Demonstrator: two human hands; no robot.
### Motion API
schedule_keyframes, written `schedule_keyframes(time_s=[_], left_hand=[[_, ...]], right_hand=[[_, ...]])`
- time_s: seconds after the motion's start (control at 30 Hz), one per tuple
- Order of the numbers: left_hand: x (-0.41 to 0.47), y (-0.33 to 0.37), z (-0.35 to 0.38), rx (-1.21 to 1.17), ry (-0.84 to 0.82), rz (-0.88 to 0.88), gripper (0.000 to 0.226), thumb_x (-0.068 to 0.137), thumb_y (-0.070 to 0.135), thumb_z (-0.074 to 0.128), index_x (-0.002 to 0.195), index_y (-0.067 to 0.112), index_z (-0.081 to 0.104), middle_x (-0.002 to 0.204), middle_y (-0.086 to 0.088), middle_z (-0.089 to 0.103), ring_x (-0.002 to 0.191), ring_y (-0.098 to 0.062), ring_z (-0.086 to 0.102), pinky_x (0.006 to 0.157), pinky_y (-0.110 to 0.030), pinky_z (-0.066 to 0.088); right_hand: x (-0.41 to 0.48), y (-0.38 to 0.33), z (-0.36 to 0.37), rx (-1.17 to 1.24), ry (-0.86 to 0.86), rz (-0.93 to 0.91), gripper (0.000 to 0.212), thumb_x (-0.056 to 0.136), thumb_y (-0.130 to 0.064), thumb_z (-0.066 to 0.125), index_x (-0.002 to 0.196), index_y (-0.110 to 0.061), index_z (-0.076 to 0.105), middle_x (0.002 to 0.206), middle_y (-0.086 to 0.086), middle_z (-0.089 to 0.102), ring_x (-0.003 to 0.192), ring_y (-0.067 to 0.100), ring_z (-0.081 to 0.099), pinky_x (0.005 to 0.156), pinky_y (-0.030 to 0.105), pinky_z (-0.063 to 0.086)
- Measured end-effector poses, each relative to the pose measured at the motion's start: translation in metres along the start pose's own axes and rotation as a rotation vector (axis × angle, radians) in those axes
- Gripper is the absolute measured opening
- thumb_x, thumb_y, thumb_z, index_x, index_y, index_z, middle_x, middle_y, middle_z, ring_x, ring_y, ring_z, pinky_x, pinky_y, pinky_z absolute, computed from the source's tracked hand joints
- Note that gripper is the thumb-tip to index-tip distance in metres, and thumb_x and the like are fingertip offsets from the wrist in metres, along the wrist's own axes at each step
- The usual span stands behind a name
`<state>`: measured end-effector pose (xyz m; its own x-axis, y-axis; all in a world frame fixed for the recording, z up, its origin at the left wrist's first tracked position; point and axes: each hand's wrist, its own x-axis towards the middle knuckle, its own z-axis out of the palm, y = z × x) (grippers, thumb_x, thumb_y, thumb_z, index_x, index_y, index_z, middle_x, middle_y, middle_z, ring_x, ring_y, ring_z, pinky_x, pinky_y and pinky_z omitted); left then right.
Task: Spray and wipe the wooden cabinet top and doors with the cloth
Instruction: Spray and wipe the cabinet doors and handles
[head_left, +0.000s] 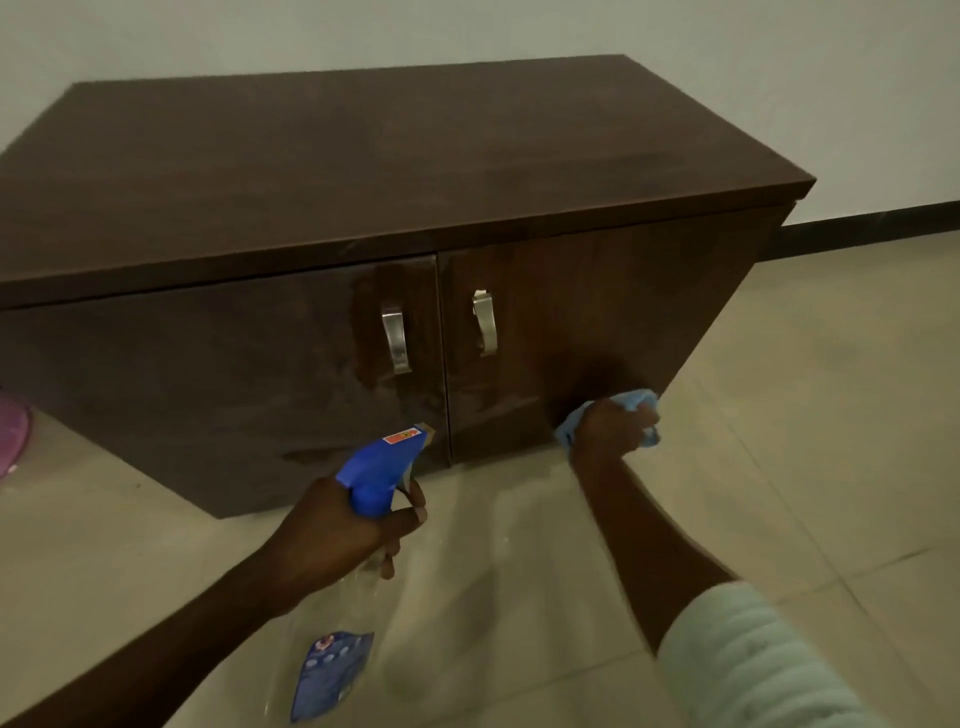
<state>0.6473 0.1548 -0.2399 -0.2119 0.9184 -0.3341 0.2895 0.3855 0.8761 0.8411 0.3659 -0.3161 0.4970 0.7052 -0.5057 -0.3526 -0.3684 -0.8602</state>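
Note:
A low dark wooden cabinet (363, 171) stands against the wall, with two doors and two metal handles (396, 335) (484, 322). Wet streaks show on the left door (208, 384) around its handle. My right hand (610, 428) grips a bunched light blue cloth (636, 401) and presses it on the lower part of the right door (582, 312). My left hand (343, 540) holds a clear spray bottle (332, 649) with a blue trigger head (382, 467), its nozzle aimed at the bottom of the doors.
Beige floor tiles (805, 415) spread in front and to the right of the cabinet. A pink object (11, 436) lies on the floor at the left edge. A dark skirting board (872, 228) runs along the wall at the right.

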Motion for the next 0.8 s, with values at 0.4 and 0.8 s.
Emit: schedule_keyframes(time_s=[0.4, 0.8], left_hand=[[0.005, 0.009, -0.023, -0.07, 0.177, 0.032, 0.019, 0.078, 0.018, 0.071, 0.087, 0.003, 0.064, 0.057, -0.014, 0.064, 0.052, -0.032, 0.062, 0.065, -0.049, 0.055], [-0.012, 0.005, -0.041, 0.029, 0.203, 0.032, 0.015, 0.081, 0.02, 0.07, 0.086, 0.007, 0.064, 0.054, -0.008, 0.065, 0.048, -0.018, 0.062, 0.056, -0.029, 0.053]], right_hand=[[-0.085, -0.01, 0.009, -0.179, -0.118, -0.469, 0.034, 0.094, -0.018, 0.054, 0.124, -0.006, 0.046, 0.121, 0.012, 0.058, 0.104, 0.024, 0.059, 0.083, 0.026, 0.047], [-0.139, 0.017, 0.022, -0.153, -0.423, -0.327, 0.023, 0.091, -0.013, 0.059, 0.109, -0.024, 0.05, 0.105, 0.002, 0.062, 0.093, 0.019, 0.066, 0.075, 0.027, 0.053]])
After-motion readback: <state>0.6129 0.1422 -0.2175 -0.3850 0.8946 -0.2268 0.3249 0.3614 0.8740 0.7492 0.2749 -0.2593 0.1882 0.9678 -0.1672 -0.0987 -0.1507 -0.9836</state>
